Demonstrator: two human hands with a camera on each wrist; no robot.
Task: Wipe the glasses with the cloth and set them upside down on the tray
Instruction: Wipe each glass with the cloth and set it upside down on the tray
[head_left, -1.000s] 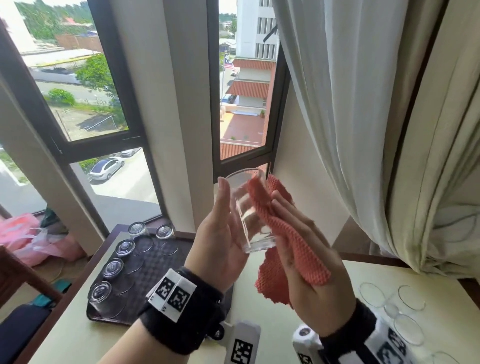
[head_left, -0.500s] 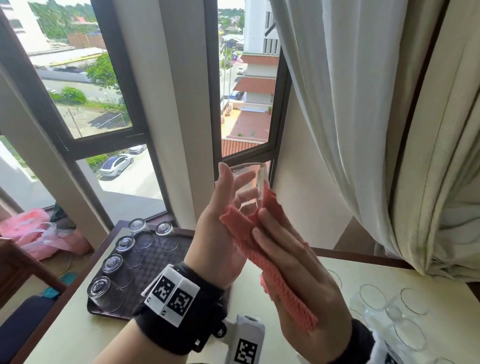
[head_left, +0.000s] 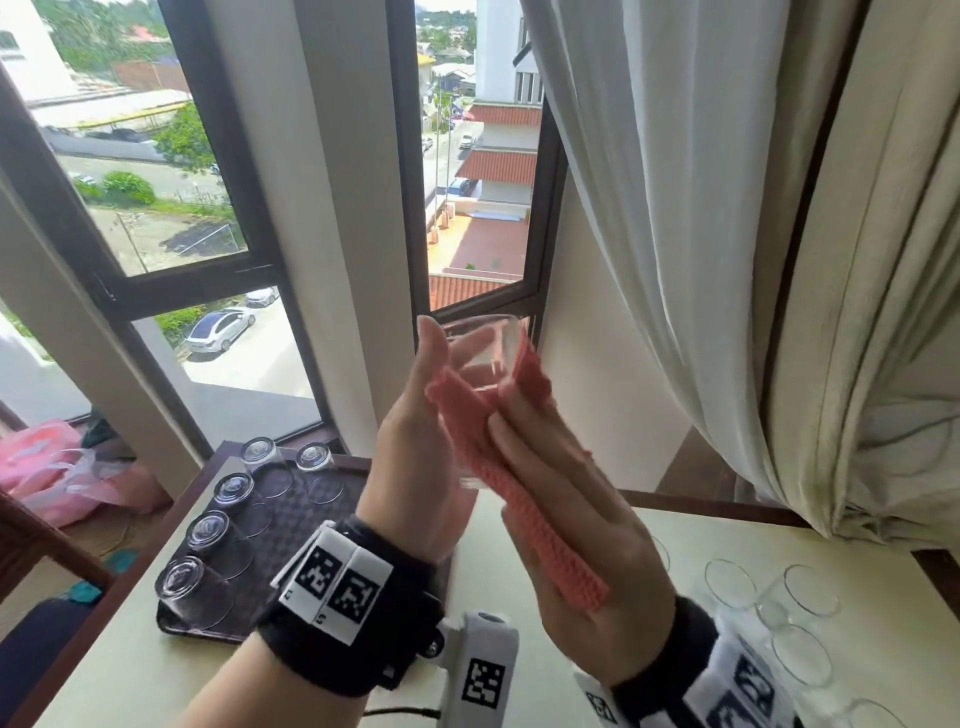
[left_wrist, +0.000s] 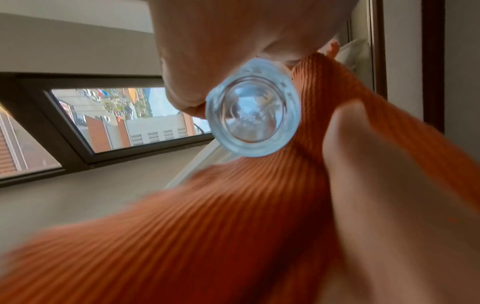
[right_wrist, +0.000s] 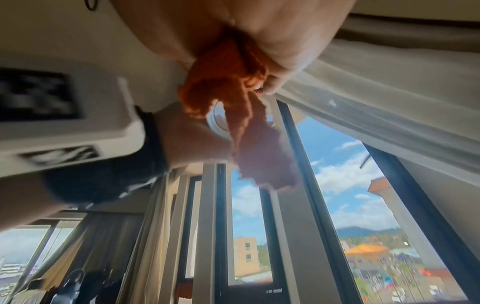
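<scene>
1. Now I am holding one glass (head_left: 480, 358) up in front of the window, well above the table (head_left: 130, 670), with its mouth pointing up and away from me and its thick base toward my wrists.
2. My left hand (head_left: 415, 467) is gripping the glass from the left side; the thumb is lying almost straight along the wall, and the other fingers are curling behind it, as I am seeing through the glass.
3. My right hand (head_left: 566, 525) is pressing the pink cloth (head_left: 498, 467) against the right side of the glass with nearly straight fingers, while the thumb, I judge, is pinching the cloth from underneath.
4. To do this step well, I am thinking the left hand should be turning the glass slowly, so the cloth is reaching the whole wall and also the rim.
5. I should be keeping the grip firm, because smooth glass is probably slipping easily.
6. Five glasses are already standing upside down on the dark tray (head_left: 332, 483) at the left; several upright glasses (head_left: 730, 582) are waiting at the near right.
</scene>
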